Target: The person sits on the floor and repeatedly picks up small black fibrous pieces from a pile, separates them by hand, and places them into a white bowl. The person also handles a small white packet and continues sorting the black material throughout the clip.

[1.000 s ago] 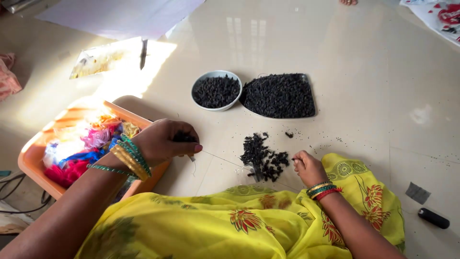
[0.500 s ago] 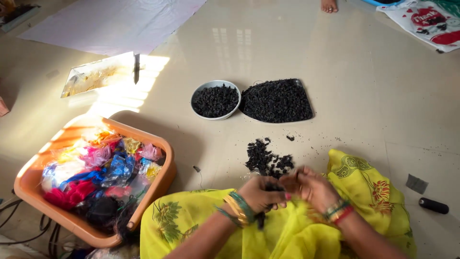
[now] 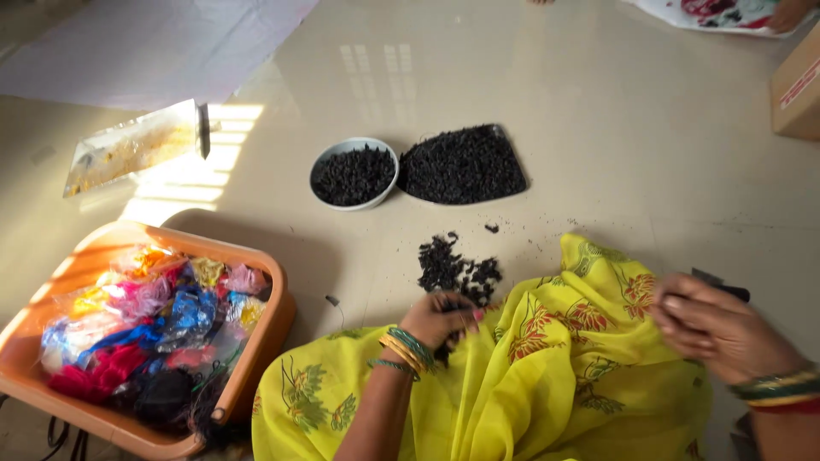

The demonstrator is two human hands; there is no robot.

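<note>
Left hand [image 3: 440,320]: fingers curled together at the near edge of the loose pile of small black pieces [image 3: 457,269] on the floor, seemingly pinching a few; contact partly hidden. Right hand [image 3: 713,324]: loosely cupped over the yellow cloth [image 3: 547,367], well right of the pile; contents not visible. Judgement: pieces look light, dry, crumbly, easily scattered, best gathered with a fingertip pinch or scoop, not squeezed. Farther off: white bowl [image 3: 318,162] and dark tray [image 3: 465,164], both filled with similar black material. Near left: orange tub [image 3: 256,256] of coloured packets.
</note>
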